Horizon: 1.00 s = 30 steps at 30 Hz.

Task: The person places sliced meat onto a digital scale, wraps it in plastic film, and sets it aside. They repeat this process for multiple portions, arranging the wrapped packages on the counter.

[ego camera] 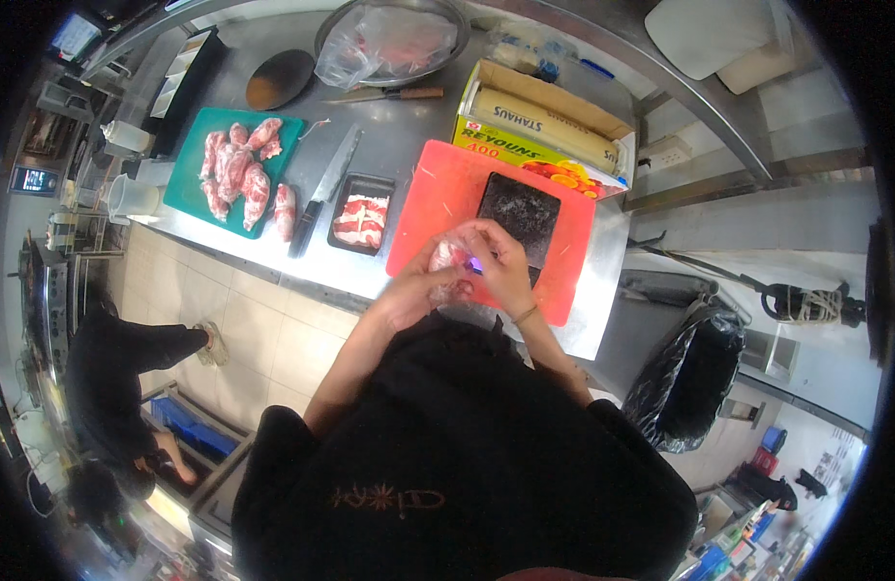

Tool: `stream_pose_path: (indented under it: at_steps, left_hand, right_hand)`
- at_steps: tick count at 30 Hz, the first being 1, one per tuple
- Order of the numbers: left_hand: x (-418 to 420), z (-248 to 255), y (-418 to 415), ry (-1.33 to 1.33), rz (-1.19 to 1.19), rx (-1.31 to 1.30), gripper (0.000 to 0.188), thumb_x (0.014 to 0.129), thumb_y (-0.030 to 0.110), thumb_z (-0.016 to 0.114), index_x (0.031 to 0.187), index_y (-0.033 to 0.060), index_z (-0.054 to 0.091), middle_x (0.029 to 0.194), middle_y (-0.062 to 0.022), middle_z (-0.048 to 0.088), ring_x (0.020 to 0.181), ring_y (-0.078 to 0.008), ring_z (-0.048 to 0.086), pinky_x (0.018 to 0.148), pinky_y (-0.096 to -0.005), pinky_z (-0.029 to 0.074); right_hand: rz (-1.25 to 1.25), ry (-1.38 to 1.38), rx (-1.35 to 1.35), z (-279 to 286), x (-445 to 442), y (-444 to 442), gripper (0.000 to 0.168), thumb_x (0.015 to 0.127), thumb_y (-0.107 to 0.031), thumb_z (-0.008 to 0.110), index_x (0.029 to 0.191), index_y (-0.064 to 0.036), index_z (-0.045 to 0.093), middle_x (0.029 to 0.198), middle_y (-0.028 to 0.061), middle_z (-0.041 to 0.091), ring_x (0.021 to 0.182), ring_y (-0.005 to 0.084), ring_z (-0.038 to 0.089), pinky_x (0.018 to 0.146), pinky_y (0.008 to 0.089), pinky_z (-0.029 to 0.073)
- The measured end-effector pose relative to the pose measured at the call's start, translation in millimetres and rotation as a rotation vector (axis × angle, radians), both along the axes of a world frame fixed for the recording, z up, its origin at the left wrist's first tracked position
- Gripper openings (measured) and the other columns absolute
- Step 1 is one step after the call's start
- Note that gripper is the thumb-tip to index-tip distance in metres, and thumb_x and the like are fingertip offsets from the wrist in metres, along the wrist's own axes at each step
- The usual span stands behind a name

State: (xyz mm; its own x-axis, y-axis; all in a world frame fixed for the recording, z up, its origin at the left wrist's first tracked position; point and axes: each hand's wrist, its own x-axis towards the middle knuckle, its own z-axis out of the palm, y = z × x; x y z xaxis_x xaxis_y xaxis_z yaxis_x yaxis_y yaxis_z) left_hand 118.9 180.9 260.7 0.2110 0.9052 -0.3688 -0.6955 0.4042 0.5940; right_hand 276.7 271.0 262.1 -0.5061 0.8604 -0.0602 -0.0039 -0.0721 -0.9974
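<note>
Above the red cutting board [436, 196], close to my body, my left hand [412, 287] holds a meat piece [447, 256] in clear plastic wrap. My right hand [507, 265] pinches the wrap at its right side, its fingertips meeting those of my left. Partly behind my right hand, a flat black slab [521, 210], apparently a digital scale, lies on the board with a smeared top. A small violet-blue glow shows between my hands. Left of the board, a black tray [361, 214] holds sliced streaky meat.
A green cutting board [189, 171] bears several raw meat pieces; another piece [284, 212] and a kitchen knife [324, 192] lie beside it. Behind are a cling film box [542, 163], a second knife [411, 93] and a metal bowl [458, 43]. Another person [113, 385] is at left.
</note>
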Motion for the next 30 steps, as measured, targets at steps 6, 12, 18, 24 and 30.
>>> stream_pose_path:
  at_steps: [6, 12, 18, 24, 30]
  left_hand:
    - [-6.8, 7.3, 8.1, -0.502, 0.299, -0.105, 0.041, 0.109, 0.035, 0.051, 0.143, 0.0119, 0.051, 0.124, -0.0071, 0.068, 0.114, -0.0223, 0.067, 0.096, -0.0383, 0.056]
    - [-42.0, -47.9, 9.7, -0.371, 0.420, -0.042, 0.032, 0.106, 0.033, 0.060, 0.130, 0.0119, 0.058, 0.114, -0.0025, 0.067, 0.091, -0.0145, 0.066, 0.071, -0.0279, 0.055]
    - [-177.6, -57.8, 44.5, 1.539, 0.767, 0.300, 0.048, 0.095, 0.005, 0.066, 0.142, 0.0064, 0.054, 0.119, -0.0196, 0.065, 0.105, -0.0333, 0.065, 0.091, -0.0419, 0.052]
    - [-273.9, -92.7, 66.3, 1.922, 0.432, 0.205, 0.053, 0.088, 0.003, 0.065, 0.139, 0.0158, 0.060, 0.123, -0.0210, 0.060, 0.110, -0.0451, 0.058, 0.094, -0.0507, 0.049]
    - [-295.3, -85.7, 80.3, 2.055, 0.201, 0.229, 0.062, 0.082, 0.004, 0.071, 0.140, 0.0205, 0.061, 0.124, -0.0207, 0.061, 0.113, -0.0422, 0.059, 0.094, -0.0509, 0.049]
  right_hand:
    - [0.086, -0.452, 0.833, 23.4, -17.9, -29.3, 0.035, 0.097, -0.017, 0.067, 0.131, -0.008, 0.066, 0.142, 0.0099, 0.062, 0.142, 0.0302, 0.050, 0.116, 0.0463, 0.037]
    - [0.378, -0.461, 1.014, 16.9, -15.9, -33.9, 0.047, 0.091, -0.022, 0.075, 0.137, -0.017, 0.065, 0.149, 0.0046, 0.056, 0.143, 0.0261, 0.047, 0.115, 0.0452, 0.038]
    - [0.344, -0.514, 0.883, 12.1, -31.1, -33.5, 0.041, 0.091, -0.014, 0.073, 0.131, -0.018, 0.068, 0.134, 0.0030, 0.062, 0.127, 0.0253, 0.057, 0.105, 0.0447, 0.042]
    - [0.322, -0.582, 0.878, 3.6, -50.1, -24.0, 0.040, 0.087, -0.009, 0.073, 0.126, -0.015, 0.070, 0.126, 0.0033, 0.063, 0.120, 0.0249, 0.059, 0.103, 0.0444, 0.042]
    - [0.216, -0.651, 0.805, 0.3, -57.4, -15.9, 0.031, 0.088, -0.008, 0.072, 0.119, -0.012, 0.072, 0.119, 0.0028, 0.066, 0.117, 0.0238, 0.061, 0.098, 0.0432, 0.043]
